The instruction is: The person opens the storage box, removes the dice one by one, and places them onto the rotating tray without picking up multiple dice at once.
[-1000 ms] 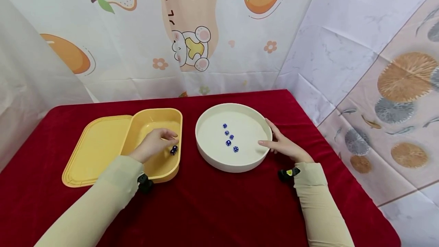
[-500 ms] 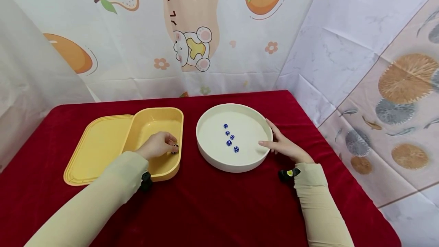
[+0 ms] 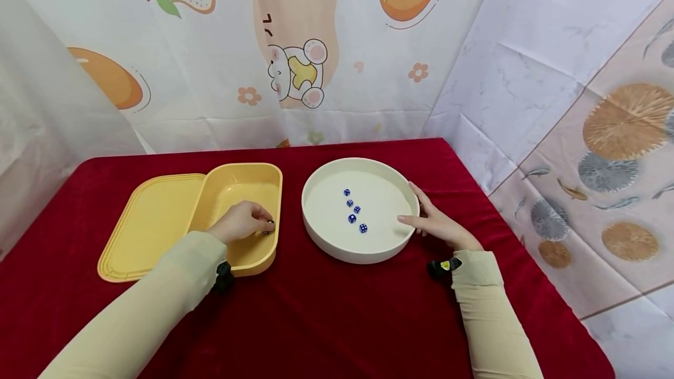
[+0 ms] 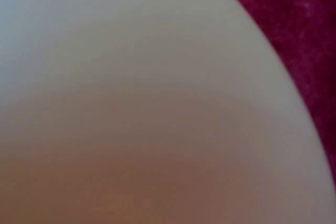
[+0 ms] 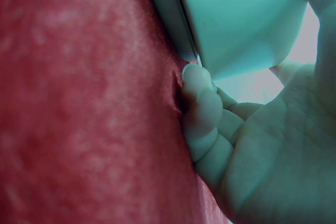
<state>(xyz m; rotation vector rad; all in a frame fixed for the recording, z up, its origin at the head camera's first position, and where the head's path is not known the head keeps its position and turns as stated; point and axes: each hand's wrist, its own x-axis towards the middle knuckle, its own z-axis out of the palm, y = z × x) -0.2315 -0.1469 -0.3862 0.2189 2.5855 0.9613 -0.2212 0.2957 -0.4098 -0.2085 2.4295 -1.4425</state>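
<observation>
My left hand (image 3: 242, 221) reaches into a yellow rectangular box (image 3: 279, 192), its thumb and fingers pinching at a dark blue die (image 3: 267, 231) near the right wall. The fingers partly cover that die. On the other side, my right hand (image 3: 434, 222) grips the edge of a round white tray (image 3: 381, 192), thumb over the rim and fingers along the outside wall. In the right wrist view, curled fingers (image 5: 202, 108) lie low beside the tray wall (image 5: 241, 24). Several blue dice (image 3: 352, 219) lie scattered inside the tray. A pale blurred surface fills most of the left wrist view.
A flat yellow lid (image 3: 147, 227) lies left of the box, partly under its left side. Red cloth (image 3: 326, 314) covers the table. Printed curtains (image 3: 210, 75) hang behind it and along the right side.
My left hand has shifted slightly and its fingers have closed over the dark dice in the box, which showed plainly before. My right hand and the tray stay in place.
</observation>
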